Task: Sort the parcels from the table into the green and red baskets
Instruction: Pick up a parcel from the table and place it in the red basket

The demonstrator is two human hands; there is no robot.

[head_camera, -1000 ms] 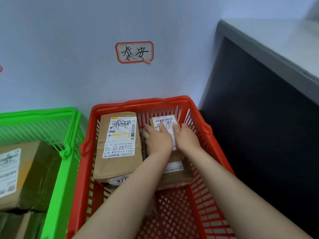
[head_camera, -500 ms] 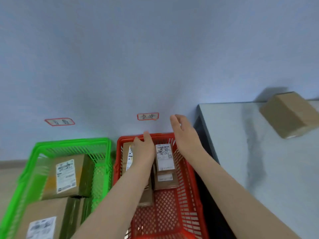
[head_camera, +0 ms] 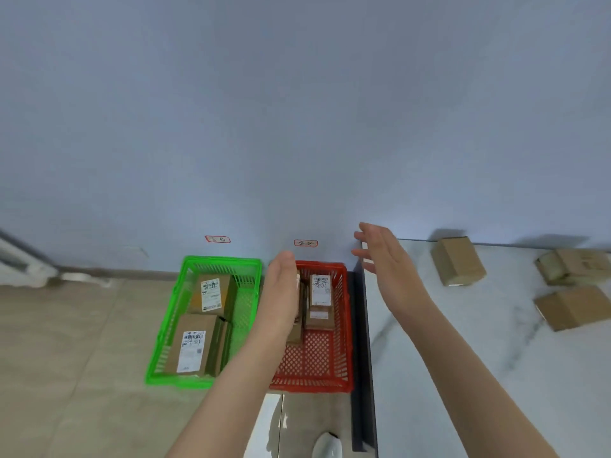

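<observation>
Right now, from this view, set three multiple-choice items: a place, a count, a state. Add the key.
1. Where is the red basket? A between the green basket and the table; B on the table; C left of the green basket.
2. How many wall labels show? A one; B two; C four.
3. How are the left hand and right hand? A both open, empty; B both gripping parcels; C both gripping baskets.
1 A, green on its left, table on its right; 2 B, one above each basket; 3 A, fingers straight, nothing held.

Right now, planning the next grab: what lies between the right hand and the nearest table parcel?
Head view: only bare table between right hand and that parcel.
</observation>
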